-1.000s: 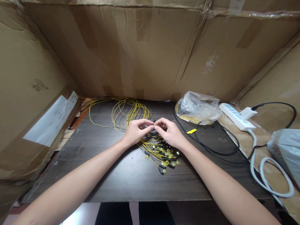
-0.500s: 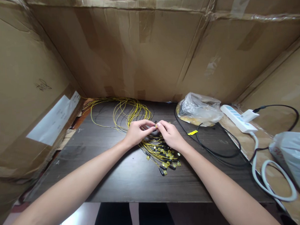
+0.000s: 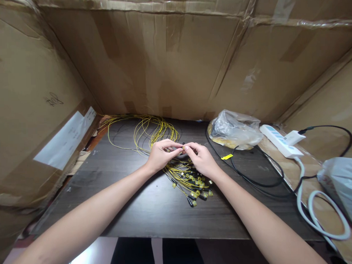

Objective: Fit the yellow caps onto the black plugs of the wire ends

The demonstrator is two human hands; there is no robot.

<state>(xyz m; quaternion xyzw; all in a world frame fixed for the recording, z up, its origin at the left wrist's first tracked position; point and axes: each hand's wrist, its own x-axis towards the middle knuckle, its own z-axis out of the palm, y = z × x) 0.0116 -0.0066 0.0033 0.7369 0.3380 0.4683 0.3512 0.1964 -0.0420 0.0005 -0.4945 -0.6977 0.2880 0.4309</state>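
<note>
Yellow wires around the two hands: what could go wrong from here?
1. The small piece pinched between the fingers of the left hand and right hand is mostly hidden by them; it could slip and drop near the look-alike black-and-yellow connectors.
2. The yellow wires lie in overlapping loops, so a tug on one might drag or snag others.

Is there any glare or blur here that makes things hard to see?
Head view: pale glare on the table and a brighter patch on the floor; head view: shiny highlights on the plastic bag; head view: the small piece between the left hand and right hand looks too soft to make out.
</note>
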